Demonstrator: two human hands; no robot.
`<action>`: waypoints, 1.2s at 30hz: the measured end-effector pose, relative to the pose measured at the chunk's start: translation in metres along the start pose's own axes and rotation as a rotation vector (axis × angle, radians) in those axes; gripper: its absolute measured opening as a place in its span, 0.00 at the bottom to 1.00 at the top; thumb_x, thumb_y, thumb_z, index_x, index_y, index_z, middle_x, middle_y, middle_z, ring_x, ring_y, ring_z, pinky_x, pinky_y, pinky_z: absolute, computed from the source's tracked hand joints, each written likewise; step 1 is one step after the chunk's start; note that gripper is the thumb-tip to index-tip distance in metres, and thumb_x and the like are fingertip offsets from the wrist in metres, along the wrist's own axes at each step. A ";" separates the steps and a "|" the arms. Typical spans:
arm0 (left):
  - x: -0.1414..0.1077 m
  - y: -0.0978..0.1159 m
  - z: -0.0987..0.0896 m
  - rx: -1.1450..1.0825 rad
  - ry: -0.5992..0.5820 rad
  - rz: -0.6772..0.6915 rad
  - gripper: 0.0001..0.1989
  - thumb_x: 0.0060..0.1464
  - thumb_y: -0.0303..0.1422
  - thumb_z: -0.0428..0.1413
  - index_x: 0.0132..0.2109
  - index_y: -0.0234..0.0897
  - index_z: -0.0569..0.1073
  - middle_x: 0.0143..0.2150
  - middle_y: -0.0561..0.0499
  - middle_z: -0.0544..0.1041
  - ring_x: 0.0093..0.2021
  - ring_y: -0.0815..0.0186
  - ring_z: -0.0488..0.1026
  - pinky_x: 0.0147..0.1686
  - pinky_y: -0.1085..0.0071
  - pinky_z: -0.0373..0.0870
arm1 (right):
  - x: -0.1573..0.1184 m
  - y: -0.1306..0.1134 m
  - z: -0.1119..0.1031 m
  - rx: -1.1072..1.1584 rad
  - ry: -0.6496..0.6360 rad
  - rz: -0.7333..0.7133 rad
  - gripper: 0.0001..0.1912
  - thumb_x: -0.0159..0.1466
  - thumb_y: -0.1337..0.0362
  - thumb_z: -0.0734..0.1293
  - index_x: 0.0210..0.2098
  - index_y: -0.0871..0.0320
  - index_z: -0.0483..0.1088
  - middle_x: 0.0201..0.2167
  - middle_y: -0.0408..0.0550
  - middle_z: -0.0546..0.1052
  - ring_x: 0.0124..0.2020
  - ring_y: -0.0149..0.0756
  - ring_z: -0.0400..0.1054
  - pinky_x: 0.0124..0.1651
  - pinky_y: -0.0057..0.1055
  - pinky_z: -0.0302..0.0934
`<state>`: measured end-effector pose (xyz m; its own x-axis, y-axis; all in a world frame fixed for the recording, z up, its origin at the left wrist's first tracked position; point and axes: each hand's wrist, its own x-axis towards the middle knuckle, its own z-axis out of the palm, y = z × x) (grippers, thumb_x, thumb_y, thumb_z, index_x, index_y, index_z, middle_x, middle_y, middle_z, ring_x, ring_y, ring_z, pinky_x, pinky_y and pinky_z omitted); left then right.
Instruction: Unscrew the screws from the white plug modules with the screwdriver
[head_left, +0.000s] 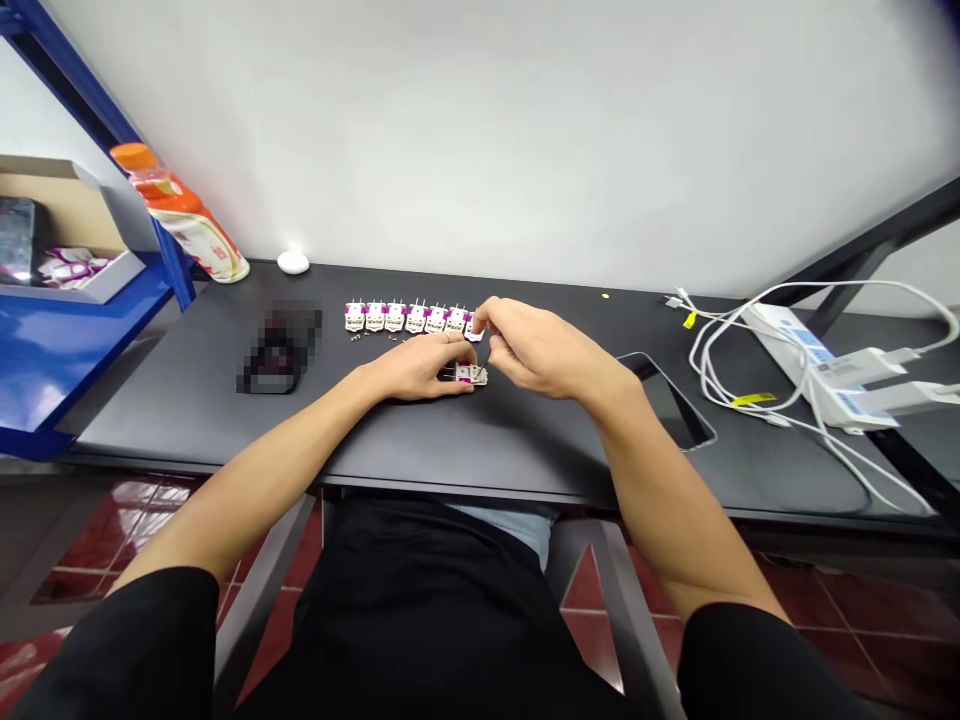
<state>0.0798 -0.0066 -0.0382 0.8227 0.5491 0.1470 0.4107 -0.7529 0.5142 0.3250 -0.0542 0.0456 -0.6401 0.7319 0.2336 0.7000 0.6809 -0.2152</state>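
My left hand (426, 367) lies on the black table, thumb and fingers closed around a small white-and-purple plug part (466, 373) with metal pins. The part lies flat on the tabletop. My right hand (529, 345) is closed just right of it, gripping a thin screwdriver (484, 366) whose slim shaft slants down to the part; its handle is mostly hidden by the fingers. Behind my hands stands a row of several similar plug parts (395, 316), pins pointing towards the wall. Small loose screws (356, 337) lie in front of that row.
A blurred-out dark object (279, 347) and a white rounded thing (293, 262) are to the left, near an orange-capped bottle (184, 215). An open box (64, 275) sits on a blue shelf. To the right are a phone (671, 400), white cables (709, 350) and a power strip (810, 365).
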 end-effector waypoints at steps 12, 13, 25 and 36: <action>0.000 0.001 -0.001 0.003 -0.005 -0.011 0.17 0.72 0.47 0.61 0.56 0.39 0.79 0.52 0.43 0.81 0.47 0.55 0.77 0.48 0.62 0.71 | 0.001 -0.001 0.000 0.023 -0.017 0.037 0.14 0.76 0.64 0.56 0.57 0.56 0.67 0.43 0.55 0.84 0.35 0.44 0.73 0.39 0.36 0.59; 0.000 0.001 -0.001 0.002 -0.009 -0.015 0.18 0.73 0.47 0.61 0.57 0.39 0.79 0.53 0.42 0.81 0.48 0.55 0.77 0.49 0.62 0.71 | 0.001 0.000 0.000 0.025 -0.011 0.024 0.14 0.75 0.65 0.57 0.56 0.56 0.67 0.44 0.55 0.84 0.37 0.44 0.74 0.40 0.36 0.60; 0.000 0.003 -0.002 0.008 -0.011 -0.021 0.18 0.72 0.48 0.61 0.56 0.39 0.79 0.52 0.42 0.81 0.48 0.54 0.77 0.50 0.61 0.72 | 0.001 0.001 -0.003 -0.067 -0.059 0.034 0.14 0.76 0.64 0.56 0.52 0.55 0.71 0.39 0.53 0.82 0.38 0.48 0.72 0.43 0.39 0.59; 0.001 0.002 -0.001 -0.002 -0.003 -0.009 0.18 0.72 0.48 0.62 0.56 0.38 0.78 0.52 0.42 0.81 0.47 0.54 0.76 0.50 0.60 0.72 | 0.002 0.001 0.000 -0.162 -0.027 0.076 0.17 0.80 0.59 0.54 0.53 0.56 0.72 0.33 0.51 0.79 0.32 0.46 0.66 0.40 0.39 0.52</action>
<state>0.0809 -0.0071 -0.0365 0.8202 0.5546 0.1399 0.4173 -0.7475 0.5169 0.3244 -0.0521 0.0464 -0.5899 0.7831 0.1968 0.7873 0.6119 -0.0750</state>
